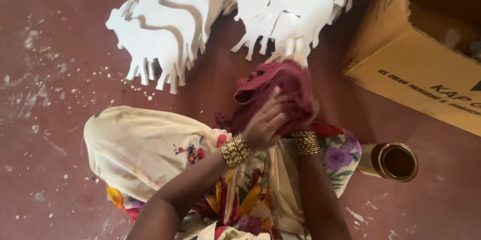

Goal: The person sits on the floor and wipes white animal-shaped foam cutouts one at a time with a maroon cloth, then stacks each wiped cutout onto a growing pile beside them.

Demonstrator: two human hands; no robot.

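My left hand (264, 122) and my right hand (306, 115) are pressed together around a crumpled maroon cloth (270, 87), held above my lap. The cloth bunches up over my fingers and hides most of my right hand. A white flat cutout (296, 49) sticks out just above the cloth, blurred; whether it is held inside the cloth I cannot tell. Both wrists wear stacks of gold bangles (235, 150). My knees are covered by a cream floral garment (145, 150).
Two heaps of white animal-shaped cutouts (160, 30) lie on the dark red floor (50, 95) ahead. An open cardboard box (416, 65) stands at the right. A shiny gold-coloured roll (393, 161) lies by my right knee. White specks dot the floor.
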